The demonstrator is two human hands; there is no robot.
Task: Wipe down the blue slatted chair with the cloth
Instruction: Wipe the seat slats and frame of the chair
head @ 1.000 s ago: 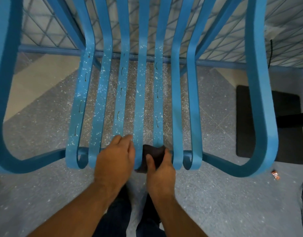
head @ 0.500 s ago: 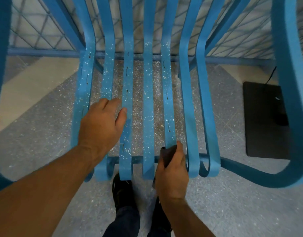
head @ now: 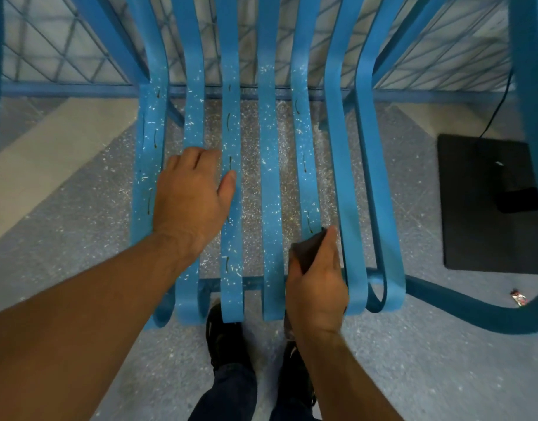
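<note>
The blue slatted chair point(head: 270, 183) fills the view from above, its seat slats speckled with white flecks and some dark marks. My left hand point(head: 190, 196) rests on the second slat from the left, fingers bent over its far edge and thumb on the third slat. My right hand point(head: 317, 287) grips a dark cloth point(head: 308, 249) against the fifth slat near the seat's front edge. Most of the cloth is hidden under my fingers.
A black flat base point(head: 486, 205) with a cable lies on the floor to the right. A small wrapper point(head: 518, 298) sits near the chair's right arm point(head: 531, 147). A blue wire-mesh fence point(head: 64, 62) stands behind the chair. My shoes point(head: 225, 335) are under the front edge.
My left hand has slid from the seat's front edge up the slats to the left. My right hand with the cloth has shifted one slat to the right.
</note>
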